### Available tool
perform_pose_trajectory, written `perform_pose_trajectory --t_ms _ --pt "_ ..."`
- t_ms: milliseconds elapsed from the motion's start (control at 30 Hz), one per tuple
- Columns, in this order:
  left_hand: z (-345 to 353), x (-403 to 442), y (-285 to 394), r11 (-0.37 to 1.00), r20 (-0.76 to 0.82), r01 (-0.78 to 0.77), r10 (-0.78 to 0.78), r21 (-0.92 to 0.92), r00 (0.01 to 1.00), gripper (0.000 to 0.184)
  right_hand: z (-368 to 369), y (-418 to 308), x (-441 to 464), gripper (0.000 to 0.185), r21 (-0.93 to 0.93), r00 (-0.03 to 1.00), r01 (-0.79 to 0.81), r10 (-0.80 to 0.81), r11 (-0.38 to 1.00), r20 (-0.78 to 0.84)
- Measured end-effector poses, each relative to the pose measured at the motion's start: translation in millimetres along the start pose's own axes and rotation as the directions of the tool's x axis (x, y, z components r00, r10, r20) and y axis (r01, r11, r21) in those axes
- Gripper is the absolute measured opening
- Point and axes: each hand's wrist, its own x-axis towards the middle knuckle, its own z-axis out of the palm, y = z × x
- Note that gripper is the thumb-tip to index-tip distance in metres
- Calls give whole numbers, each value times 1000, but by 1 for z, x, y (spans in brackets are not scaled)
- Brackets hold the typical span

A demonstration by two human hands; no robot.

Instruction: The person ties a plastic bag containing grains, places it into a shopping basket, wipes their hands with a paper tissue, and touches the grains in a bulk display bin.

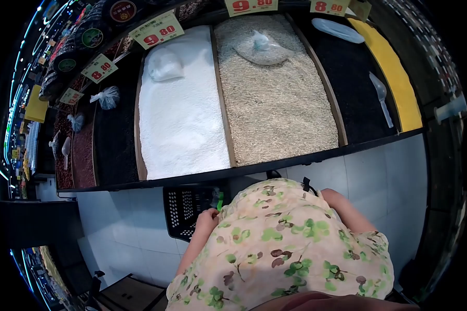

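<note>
My left hand (207, 220) is low at my left side, its fingers curled closed at the near right side of a black shopping basket (181, 210) with a perforated wall. It appears to grip the basket, though the exact grip point is hidden. Something bright green (220, 200) and a clear plastic wrapping show inside the basket. Of my right arm only the forearm shows; the hand is hidden behind my flowered top (296, 233).
Ahead stands a counter of open bins: white grains (184, 119), beige grains (275, 103), dark grains (355, 98) and yellow grains (394, 67). A clear scoop (381, 98) lies on the dark grains. Tied bags and price signs (156, 32) stand along the back.
</note>
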Motion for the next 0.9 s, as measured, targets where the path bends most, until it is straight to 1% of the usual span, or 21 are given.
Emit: perform_pose_trajectory --t_ms 33,67,133,167,200,233,267,300,333,367,433,567,600,733,900 --pt "0 -3 2 1000 -15 2 -3 -16 1000 20 0 3 9 33 -92 998 57 -57 994 11" --pt "-1 -5 6 999 -82 -49 49 1 995 20 1 5 17 32 -13 995 86 -87 996 -53" --pt "10 -2 7 989 -115 -109 97 -103 989 20 3 9 29 30 138 975 158 -132 978 -180" --pt "16 -1 8 978 -133 -139 119 -154 984 21 9 11 39 28 276 969 185 -128 943 -213" --pt "20 -2 11 946 -25 -3 -5 -323 1000 22 24 19 54 26 407 962 214 -119 888 -247" --pt "20 -2 11 961 -6 24 -27 -276 1000 22 32 20 61 24 529 955 244 -105 813 -279" --pt "20 -2 11 972 12 51 -49 -228 999 21 39 24 68 24 685 970 198 -37 701 -242" --pt "19 -3 10 981 31 77 -72 -178 997 21 42 23 70 24 816 982 144 19 560 -186" --pt "13 -2 7 995 138 77 -68 -59 988 23 45 23 72 25 914 989 89 74 396 -128" --pt "14 0 3 998 204 64 -62 -3 977 23 48 25 73 25 960 990 59 106 272 -91" --pt "24 7 -9 992 252 67 -38 -109 967 23 48 25 76 24 959 989 52 117 279 -88" --pt "64 24 -26 927 273 114 -14 -357 962 24 45 27 84 24 861 979 87 116 502 -167" --pt "73 30 -30 911 276 121 -8 -395 961 24 45 28 85 24 840 976 92 117 535 -182" --pt "103 48 -41 865 282 126 19 -486 959 24 44 33 90 23 779 968 101 118 619 -220" --pt "144 70 -65 821 260 112 46 -560 964 25 38 36 95 23 742 964 105 115 662 -239"
